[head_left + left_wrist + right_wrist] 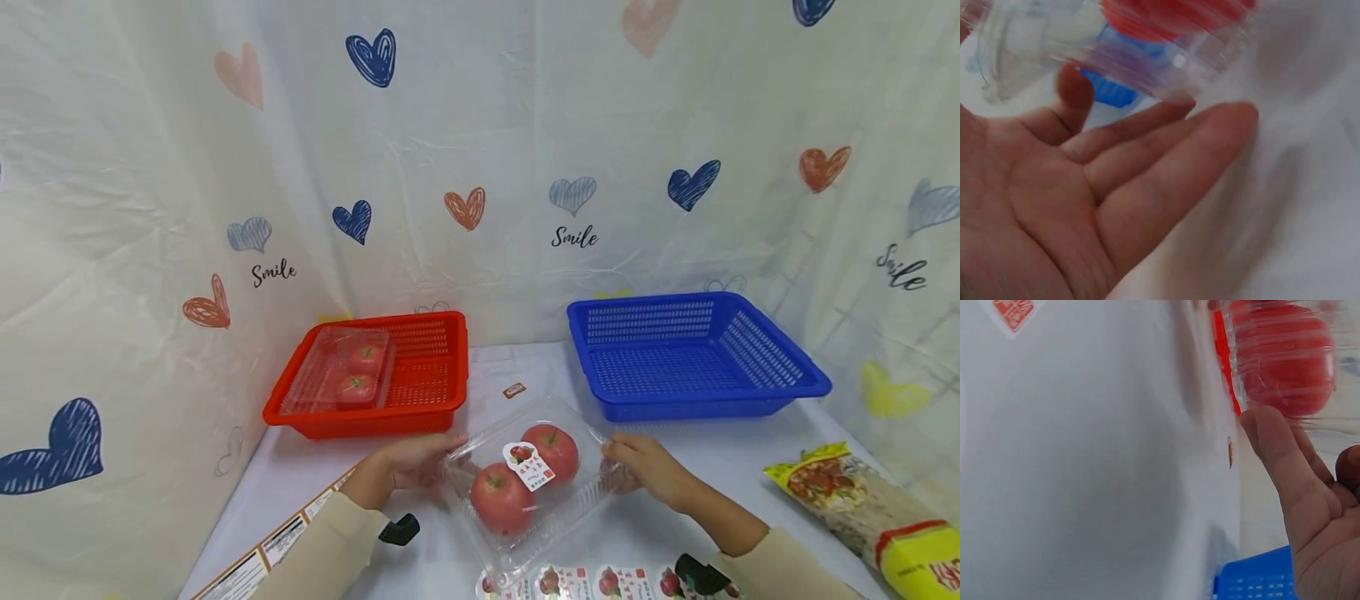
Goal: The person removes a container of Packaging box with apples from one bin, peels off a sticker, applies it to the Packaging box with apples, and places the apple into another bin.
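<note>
A clear plastic fruit box (558, 517) is held up above the white table, tilted, with two red apples (501, 500) inside. On its lid sits a white label sticker (529, 467) with a fruit picture. My left hand (420, 461) grips the box's left side; in the left wrist view its fingers (1154, 181) extend under the box edge, with the thumb raised beside it. My right hand (651, 468) holds the opposite side. The right wrist view shows a fingertip (1272, 428) against the box edge, near an apple (1288, 359) seen through the plastic.
A red basket (435, 417) at back left contains another clear box of apples (341, 371). At back right stands a blue basket (697, 408). Several label stickers (562, 583) lie along the front. A yellow-ended food bag (862, 508) lies right; a printed strip (273, 546) lies left.
</note>
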A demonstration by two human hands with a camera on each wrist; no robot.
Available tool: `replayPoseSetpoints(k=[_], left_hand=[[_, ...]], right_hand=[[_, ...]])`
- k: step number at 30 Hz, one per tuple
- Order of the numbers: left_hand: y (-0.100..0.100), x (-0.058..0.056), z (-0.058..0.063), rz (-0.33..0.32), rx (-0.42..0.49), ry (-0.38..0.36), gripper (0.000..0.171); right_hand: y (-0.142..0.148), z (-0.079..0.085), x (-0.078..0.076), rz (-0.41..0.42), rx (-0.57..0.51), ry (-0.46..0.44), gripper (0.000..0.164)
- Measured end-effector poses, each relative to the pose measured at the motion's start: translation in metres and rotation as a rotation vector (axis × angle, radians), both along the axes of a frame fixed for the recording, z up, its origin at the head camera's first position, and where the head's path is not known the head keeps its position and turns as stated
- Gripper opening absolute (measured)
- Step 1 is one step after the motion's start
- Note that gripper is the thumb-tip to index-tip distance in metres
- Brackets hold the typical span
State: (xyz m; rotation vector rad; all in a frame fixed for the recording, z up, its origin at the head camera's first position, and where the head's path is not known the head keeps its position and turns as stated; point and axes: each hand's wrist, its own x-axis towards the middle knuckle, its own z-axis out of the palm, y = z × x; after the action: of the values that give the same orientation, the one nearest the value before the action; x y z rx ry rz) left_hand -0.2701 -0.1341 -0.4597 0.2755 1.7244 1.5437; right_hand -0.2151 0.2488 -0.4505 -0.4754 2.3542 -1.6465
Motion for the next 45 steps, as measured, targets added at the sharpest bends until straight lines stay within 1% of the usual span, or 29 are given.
replayPoseSetpoints(k=[3,5,10,14,18,20,25,27,29,32,34,36,41,43,45], left_hand=[[0.0,0.006,0.001,-0.053,0.042,-0.005,0.034],[0.0,0.011,0.001,-0.062,0.042,0.001,0.032],[-0.001,0.023,0.002,-0.057,0.033,0.021,0.041],[-0.003,0.029,0.003,-0.085,0.066,0.043,0.049],[-0.003,0.034,0.004,-0.086,0.11,0.036,0.048],[-0.004,0.036,0.003,-0.076,0.132,0.025,0.043],[-0.005,0.039,0.003,-0.096,0.191,0.022,0.026],[-0.005,0.04,0.003,-0.11,0.22,0.029,0.025],[-0.005,0.042,0.003,-0.116,0.241,0.031,0.023],[-0.003,0.045,0.003,-0.117,0.253,0.024,0.023],[-0.002,0.047,0.003,-0.114,0.252,0.013,0.022],[-0.001,0.049,0.003,-0.115,0.256,0.003,0.023],[0.002,0.053,0.003,-0.116,0.269,-0.016,0.027],[0.002,0.053,0.003,-0.122,0.274,-0.025,0.03],[0.003,0.053,0.002,-0.128,0.279,-0.034,0.031]], right_hand=[[-0.002,0.002,-0.002,-0.018,-0.007,-0.012,0.038],[-0.005,0.004,-0.002,-0.047,0.002,-0.025,0.04],[-0.012,0.007,-0.002,-0.112,0.065,-0.051,0.046],[-0.016,0.008,-0.003,-0.159,0.079,-0.077,0.056],[-0.018,0.009,-0.001,-0.175,0.01,-0.128,0.066],[-0.019,0.009,0.001,-0.184,-0.048,-0.167,0.067],[-0.021,0.008,0.007,-0.216,-0.18,-0.246,0.066],[-0.022,0.006,0.01,-0.211,-0.214,-0.273,0.067],[-0.022,0.005,0.015,-0.186,-0.239,-0.304,0.07],[-0.025,0.004,0.024,-0.135,-0.242,-0.343,0.073],[-0.028,0.005,0.03,-0.124,-0.234,-0.364,0.073],[-0.033,0.006,0.035,-0.141,-0.223,-0.381,0.073],[-0.048,0.009,0.044,-0.217,-0.218,-0.418,0.079],[-0.052,0.01,0.047,-0.223,-0.223,-0.418,0.08],[-0.055,0.012,0.048,-0.22,-0.222,-0.414,0.08]])
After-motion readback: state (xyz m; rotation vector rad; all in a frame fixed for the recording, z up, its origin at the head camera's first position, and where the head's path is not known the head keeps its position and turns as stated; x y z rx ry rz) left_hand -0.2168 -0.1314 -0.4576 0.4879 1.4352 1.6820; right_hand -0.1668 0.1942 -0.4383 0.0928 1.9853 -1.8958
